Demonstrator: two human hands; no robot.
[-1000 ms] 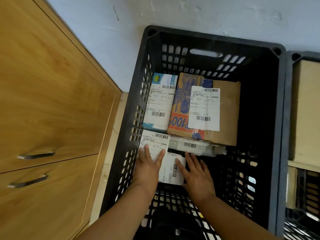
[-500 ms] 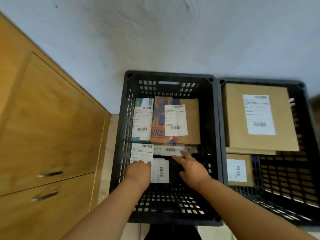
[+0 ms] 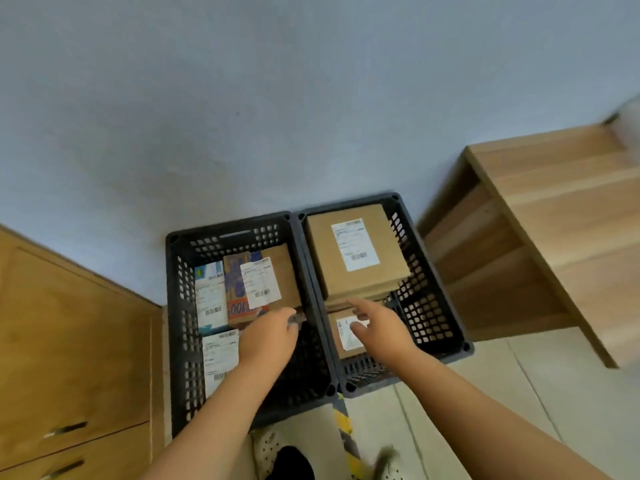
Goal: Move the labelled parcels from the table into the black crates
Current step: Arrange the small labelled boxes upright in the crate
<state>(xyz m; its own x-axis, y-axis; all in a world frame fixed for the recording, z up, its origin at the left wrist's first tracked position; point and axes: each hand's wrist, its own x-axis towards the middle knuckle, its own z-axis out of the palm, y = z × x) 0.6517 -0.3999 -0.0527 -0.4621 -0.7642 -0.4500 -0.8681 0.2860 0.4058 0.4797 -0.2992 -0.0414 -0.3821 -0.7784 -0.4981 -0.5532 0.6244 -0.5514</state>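
Two black crates stand side by side on the floor against the wall. The left crate (image 3: 180, 306) holds several labelled parcels: a white and blue one (image 3: 209, 296), an orange and brown one (image 3: 273, 271) and white-labelled ones at the front left (image 3: 220, 358). In the right crate (image 3: 429, 306), a large cardboard box (image 3: 356, 251) lies above a small labelled box (image 3: 341, 342). My left hand (image 3: 270, 337) hovers over the left crate with relaxed fingers and holds nothing. My right hand (image 3: 377, 323) is above the right crate's small box, fingers spread and empty.
A wooden cabinet with drawer handles (image 3: 69, 341) stands close to the left crate. A light wooden table (image 3: 554, 220) juts out to the right of the crates. A yellow and black strip (image 3: 343, 420) lies on the tiled floor near my shoes (image 3: 277, 452).
Both hands have lifted off the white parcels in the left crate. My right hand has moved over the right crate. The view has pulled back and now takes in both crates and the table.
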